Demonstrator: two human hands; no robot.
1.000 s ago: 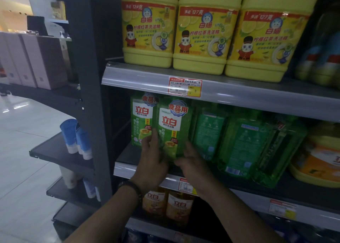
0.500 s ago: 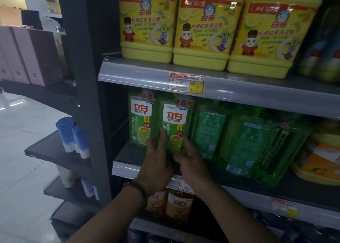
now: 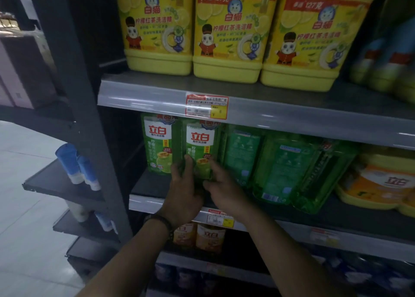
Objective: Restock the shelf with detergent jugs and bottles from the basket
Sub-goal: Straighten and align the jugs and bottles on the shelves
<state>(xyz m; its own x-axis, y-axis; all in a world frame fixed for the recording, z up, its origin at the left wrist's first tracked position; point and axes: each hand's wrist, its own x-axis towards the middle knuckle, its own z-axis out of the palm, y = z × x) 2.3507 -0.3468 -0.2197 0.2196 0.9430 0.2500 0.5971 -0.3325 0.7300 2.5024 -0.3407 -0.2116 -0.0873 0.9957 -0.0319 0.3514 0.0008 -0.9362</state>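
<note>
Both hands are cupping the green bottle (image 3: 201,144) low down: I'm watching the left hand (image 3: 184,188) curling round its left edge, the right hand (image 3: 224,191) pinching its right. It's standing upright on the middle shelf (image 3: 148,184), straight ahead, touching its twin bottle (image 3: 157,144); I'm judging both hands equally near.

Yellow plastic jugs (image 3: 226,38): tops cut by upper edge. Green labelled plastic bottle (image 3: 201,144): base hidden behind left hand (image 3: 184,191), right hand (image 3: 224,191) (lower label partly too). Red-yellow price tag (image 3: 206,106): print illegible.
</note>
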